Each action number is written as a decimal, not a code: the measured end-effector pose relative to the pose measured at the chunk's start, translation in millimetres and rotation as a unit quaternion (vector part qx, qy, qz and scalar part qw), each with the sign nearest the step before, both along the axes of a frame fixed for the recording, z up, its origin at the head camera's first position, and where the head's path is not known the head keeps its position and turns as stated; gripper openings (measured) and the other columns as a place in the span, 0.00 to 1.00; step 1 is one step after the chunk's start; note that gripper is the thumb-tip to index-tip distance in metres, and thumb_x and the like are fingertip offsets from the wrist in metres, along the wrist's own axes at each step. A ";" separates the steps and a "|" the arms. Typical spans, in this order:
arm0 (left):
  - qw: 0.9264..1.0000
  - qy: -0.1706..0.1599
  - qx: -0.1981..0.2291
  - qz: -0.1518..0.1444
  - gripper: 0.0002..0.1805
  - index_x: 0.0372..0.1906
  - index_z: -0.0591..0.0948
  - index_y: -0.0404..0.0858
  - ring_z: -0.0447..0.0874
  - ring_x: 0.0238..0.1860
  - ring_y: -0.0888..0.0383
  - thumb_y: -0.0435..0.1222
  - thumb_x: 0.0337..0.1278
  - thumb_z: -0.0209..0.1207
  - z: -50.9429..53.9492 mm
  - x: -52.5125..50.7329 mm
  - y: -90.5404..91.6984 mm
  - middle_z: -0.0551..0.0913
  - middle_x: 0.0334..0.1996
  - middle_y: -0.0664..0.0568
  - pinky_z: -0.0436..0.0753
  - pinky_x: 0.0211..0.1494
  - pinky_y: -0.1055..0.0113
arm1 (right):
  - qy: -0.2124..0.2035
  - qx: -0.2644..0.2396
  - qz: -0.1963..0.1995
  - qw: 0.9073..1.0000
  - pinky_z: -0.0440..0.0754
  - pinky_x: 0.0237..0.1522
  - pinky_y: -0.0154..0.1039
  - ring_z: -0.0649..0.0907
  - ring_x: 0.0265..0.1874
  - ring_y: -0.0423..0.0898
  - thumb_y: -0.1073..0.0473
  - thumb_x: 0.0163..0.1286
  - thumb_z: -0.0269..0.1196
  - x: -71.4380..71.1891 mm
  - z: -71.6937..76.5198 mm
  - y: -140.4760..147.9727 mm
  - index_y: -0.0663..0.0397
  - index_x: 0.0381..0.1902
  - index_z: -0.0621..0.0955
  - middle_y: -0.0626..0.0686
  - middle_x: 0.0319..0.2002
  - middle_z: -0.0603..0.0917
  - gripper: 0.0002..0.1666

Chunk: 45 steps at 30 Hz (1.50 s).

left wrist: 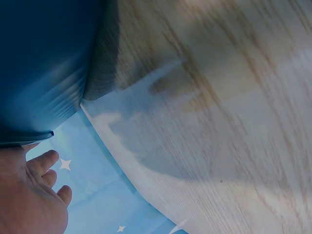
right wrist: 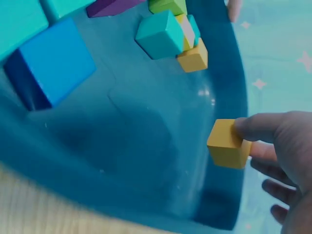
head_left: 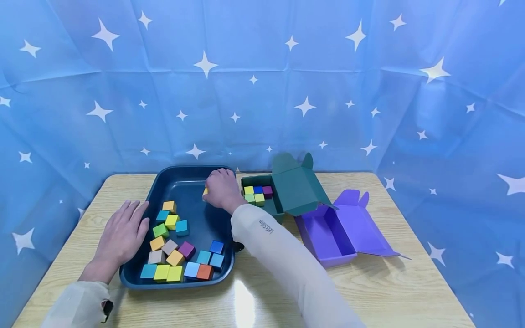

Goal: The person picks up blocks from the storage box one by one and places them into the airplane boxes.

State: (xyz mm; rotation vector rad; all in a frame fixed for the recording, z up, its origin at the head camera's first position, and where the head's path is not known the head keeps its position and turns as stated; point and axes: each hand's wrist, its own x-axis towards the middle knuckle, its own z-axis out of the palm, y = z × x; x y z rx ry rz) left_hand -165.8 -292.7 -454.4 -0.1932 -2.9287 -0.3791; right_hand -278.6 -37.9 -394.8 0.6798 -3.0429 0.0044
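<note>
Beside the green box (head_left: 298, 187), pinching an orange cube (right wrist: 226, 148) in the right hand (head_left: 223, 189), with the left hand (head_left: 124, 234) outstretched near loose cubes (head_left: 187, 250).

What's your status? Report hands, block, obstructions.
Right hand pinching yellow-orange block over tray. Left hand at tray's left rim, holding no block. No obstruction seen around held block.
</note>
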 end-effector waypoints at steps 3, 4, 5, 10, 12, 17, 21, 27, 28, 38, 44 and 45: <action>1.000 -0.002 0.001 0.000 0.29 0.74 0.59 0.35 0.46 0.76 0.34 0.46 0.76 0.39 -0.4 -0.3 0.5 0.60 0.71 0.31 0.54 0.72 0.34 | -0.004 -0.003 0.000 1.000 0.68 0.68 0.44 0.74 0.57 0.44 0.38 0.65 0.63 0.4 5.8 8.4 0.39 0.44 0.86 0.42 0.54 0.81 0.17; 1.000 -0.002 0.001 0.000 0.29 0.74 0.59 0.35 0.46 0.76 0.34 0.46 0.76 0.39 -0.5 -0.4 0.6 0.60 0.71 0.31 0.54 0.72 0.34 | -0.006 -0.005 0.000 1.000 0.69 0.68 0.44 0.74 0.57 0.44 0.38 0.65 0.63 0.5 7.8 11.8 0.39 0.45 0.86 0.42 0.54 0.81 0.18; 1.000 -0.001 0.001 0.000 0.29 0.74 0.59 0.35 0.46 0.76 0.34 0.46 0.76 0.39 -0.8 -0.6 0.4 0.60 0.71 0.31 0.54 0.72 0.34 | -0.008 -0.008 0.000 1.000 0.69 0.68 0.44 0.74 0.56 0.44 0.39 0.65 0.63 0.5 9.7 15.2 0.40 0.45 0.86 0.43 0.53 0.82 0.18; 1.000 0.003 -0.001 -0.002 0.29 0.73 0.60 0.35 0.47 0.75 0.34 0.46 0.76 0.39 -1.2 -0.1 0.3 0.60 0.71 0.31 0.54 0.72 0.34 | -0.020 -0.019 0.008 1.000 0.69 0.68 0.46 0.74 0.56 0.46 0.40 0.65 0.64 -0.6 19.7 36.9 0.42 0.48 0.85 0.44 0.53 0.81 0.19; 1.000 0.003 -0.001 -0.002 0.29 0.73 0.60 0.34 0.47 0.75 0.34 0.46 0.76 0.39 -1.5 0.4 0.4 0.60 0.71 0.31 0.54 0.72 0.34 | -0.024 -0.021 0.014 0.999 0.67 0.69 0.47 0.73 0.57 0.46 0.41 0.66 0.64 -2.1 23.3 47.6 0.42 0.49 0.85 0.44 0.53 0.81 0.19; 1.000 0.001 -0.003 0.002 0.30 0.73 0.59 0.34 0.47 0.75 0.34 0.46 0.76 0.39 -2.2 0.9 0.2 0.60 0.71 0.31 0.54 0.72 0.34 | -0.038 -0.032 0.033 0.998 0.62 0.73 0.50 0.72 0.64 0.48 0.45 0.67 0.64 -8.5 31.1 77.3 0.43 0.51 0.85 0.45 0.57 0.81 0.18; 1.000 0.000 -0.004 0.003 0.30 0.73 0.59 0.34 0.47 0.75 0.34 0.45 0.75 0.40 -2.2 0.5 -0.3 0.60 0.71 0.31 0.54 0.72 0.34 | -0.054 -0.039 0.044 0.997 0.59 0.75 0.52 0.70 0.68 0.50 0.47 0.67 0.64 -12.9 32.0 102.0 0.44 0.53 0.84 0.46 0.60 0.80 0.19; 1.000 -0.001 -0.002 0.002 0.30 0.73 0.59 0.34 0.47 0.75 0.34 0.46 0.76 0.39 -0.8 1.0 -0.9 0.59 0.71 0.30 0.53 0.73 0.34 | -0.069 -0.039 0.049 0.996 0.57 0.75 0.54 0.69 0.68 0.52 0.48 0.67 0.64 -16.1 29.1 132.0 0.48 0.54 0.83 0.49 0.62 0.79 0.20; 1.000 0.000 -0.001 0.002 0.30 0.73 0.59 0.34 0.46 0.76 0.34 0.46 0.76 0.39 -0.8 1.0 -1.1 0.59 0.71 0.30 0.53 0.73 0.34 | -0.071 -0.039 0.049 0.996 0.57 0.75 0.55 0.70 0.68 0.52 0.48 0.67 0.64 -16.5 28.8 135.8 0.49 0.54 0.83 0.49 0.61 0.79 0.21; 1.000 0.005 0.003 0.002 0.30 0.73 0.59 0.34 0.46 0.76 0.34 0.46 0.76 0.38 -2.7 0.5 -1.6 0.60 0.71 0.30 0.53 0.72 0.34 | -0.073 -0.028 0.046 0.996 0.59 0.74 0.54 0.72 0.66 0.54 0.50 0.65 0.66 -16.5 15.2 162.6 0.49 0.50 0.85 0.51 0.58 0.82 0.18; 1.000 0.002 0.005 0.002 0.30 0.73 0.59 0.35 0.46 0.75 0.34 0.46 0.76 0.39 -1.5 -0.1 0.7 0.59 0.71 0.30 0.53 0.73 0.34 | -0.070 -0.017 0.051 0.996 0.60 0.74 0.55 0.73 0.65 0.54 0.50 0.65 0.67 -15.1 1.7 169.4 0.49 0.48 0.85 0.50 0.56 0.83 0.16; 1.000 0.001 0.006 0.002 0.30 0.73 0.59 0.35 0.46 0.75 0.34 0.46 0.76 0.39 -1.3 -0.1 1.0 0.59 0.71 0.30 0.52 0.73 0.34 | -0.069 -0.018 0.050 0.996 0.60 0.74 0.55 0.73 0.65 0.54 0.50 0.65 0.67 -15.2 0.1 169.8 0.49 0.48 0.85 0.50 0.56 0.83 0.16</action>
